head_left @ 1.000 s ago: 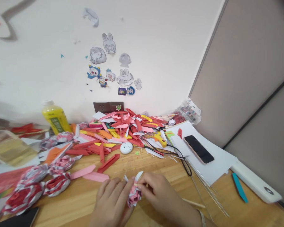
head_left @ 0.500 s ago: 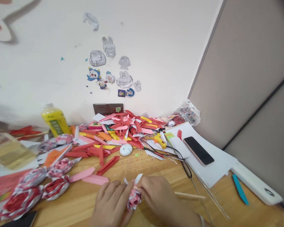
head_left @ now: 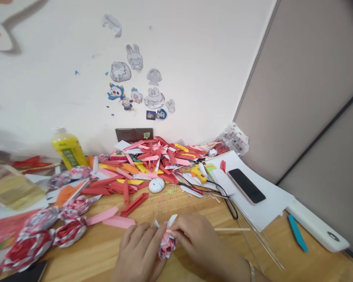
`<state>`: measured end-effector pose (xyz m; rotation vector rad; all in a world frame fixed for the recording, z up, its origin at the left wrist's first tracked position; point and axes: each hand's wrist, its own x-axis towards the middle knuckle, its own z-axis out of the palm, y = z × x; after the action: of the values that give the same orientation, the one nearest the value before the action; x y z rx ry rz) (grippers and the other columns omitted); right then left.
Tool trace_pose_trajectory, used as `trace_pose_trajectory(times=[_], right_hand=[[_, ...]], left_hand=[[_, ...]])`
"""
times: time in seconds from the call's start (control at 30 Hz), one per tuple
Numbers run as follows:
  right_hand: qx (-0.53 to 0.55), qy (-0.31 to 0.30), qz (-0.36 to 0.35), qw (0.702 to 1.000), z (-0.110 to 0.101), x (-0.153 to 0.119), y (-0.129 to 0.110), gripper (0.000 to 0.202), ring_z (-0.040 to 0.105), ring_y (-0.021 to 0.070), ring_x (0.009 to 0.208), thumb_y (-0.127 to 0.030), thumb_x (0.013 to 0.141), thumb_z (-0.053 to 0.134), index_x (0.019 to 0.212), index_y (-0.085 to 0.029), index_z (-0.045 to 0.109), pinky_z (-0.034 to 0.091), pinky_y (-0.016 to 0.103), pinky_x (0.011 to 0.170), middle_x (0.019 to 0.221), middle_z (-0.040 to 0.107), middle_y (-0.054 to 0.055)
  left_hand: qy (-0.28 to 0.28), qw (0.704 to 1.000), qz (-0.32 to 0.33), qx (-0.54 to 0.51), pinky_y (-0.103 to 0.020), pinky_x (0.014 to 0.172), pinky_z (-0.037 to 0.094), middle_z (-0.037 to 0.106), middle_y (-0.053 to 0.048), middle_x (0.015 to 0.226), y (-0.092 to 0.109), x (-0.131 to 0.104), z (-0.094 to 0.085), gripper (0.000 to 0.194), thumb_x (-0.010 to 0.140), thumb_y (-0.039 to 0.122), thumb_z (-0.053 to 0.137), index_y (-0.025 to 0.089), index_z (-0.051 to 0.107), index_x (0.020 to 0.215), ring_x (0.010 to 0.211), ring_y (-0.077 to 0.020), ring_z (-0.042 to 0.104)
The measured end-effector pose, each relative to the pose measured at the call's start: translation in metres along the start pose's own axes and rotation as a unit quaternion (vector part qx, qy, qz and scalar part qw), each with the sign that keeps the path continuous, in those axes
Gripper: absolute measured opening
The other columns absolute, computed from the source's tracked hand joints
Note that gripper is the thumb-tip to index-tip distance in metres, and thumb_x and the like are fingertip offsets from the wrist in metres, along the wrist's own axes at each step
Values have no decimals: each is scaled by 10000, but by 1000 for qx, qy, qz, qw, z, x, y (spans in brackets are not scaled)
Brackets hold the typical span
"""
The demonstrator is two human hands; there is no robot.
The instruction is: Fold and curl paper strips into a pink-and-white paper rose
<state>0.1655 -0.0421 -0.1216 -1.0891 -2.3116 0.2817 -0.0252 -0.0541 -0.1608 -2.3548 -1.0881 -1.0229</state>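
Observation:
A small pink and white folded-paper flower (head_left: 167, 246) is between my two hands near the front edge of the table. My left hand (head_left: 141, 248) wraps its fingers round the flower's left side. From the right, my right hand (head_left: 194, 239) pinches the paper at the flower's top, where a white strip end sticks up. A thin wooden stick (head_left: 231, 229) shows to the right of my right hand. Two pink folded strips (head_left: 117, 222) lie just beyond my left hand.
Red and white paper flowers (head_left: 70, 232) lie at left, near a yellow bottle (head_left: 69, 149). Behind are piled paper strips (head_left: 153, 156), a glue gun (head_left: 198, 173) and a white case (head_left: 156, 185). At right: a phone (head_left: 247, 186), wires, a white power strip (head_left: 317, 225).
My right hand has turned and shifted slightly up at the flower's top. The wooden stick beside it has moved a little up and left. My left hand keeps its hold.

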Motion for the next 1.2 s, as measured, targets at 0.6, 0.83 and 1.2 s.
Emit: trace_pose_trajectory(times=[0.6,0.83,1.2], right_hand=[[-109,56,-89,988,19,-7,8,195,556,137,567,-163,952,356,839,-194,512,312,274,519,686,623,6],[-104,74,-30,991,15,-4,2,323,559,143,580,-295,1010,282,831,-206,535,315,281,537,682,626,-1],[-63,120,-31,990,16,-5,-3,454,588,140,551,-356,1023,184,833,-197,565,344,267,521,670,660,12]], left_hand=[[7,1000,2,4,-386,857,374,713,-49,886,-1,-1,-1,303,846,220,510,184,605,1132,861,-220,599],[5,1000,0,7,-375,841,365,713,-46,873,0,3,-4,287,862,227,491,171,606,1120,845,-217,596],[3,999,13,30,-380,852,350,715,-52,884,-2,2,-4,303,869,236,489,164,593,1145,856,-223,586]])
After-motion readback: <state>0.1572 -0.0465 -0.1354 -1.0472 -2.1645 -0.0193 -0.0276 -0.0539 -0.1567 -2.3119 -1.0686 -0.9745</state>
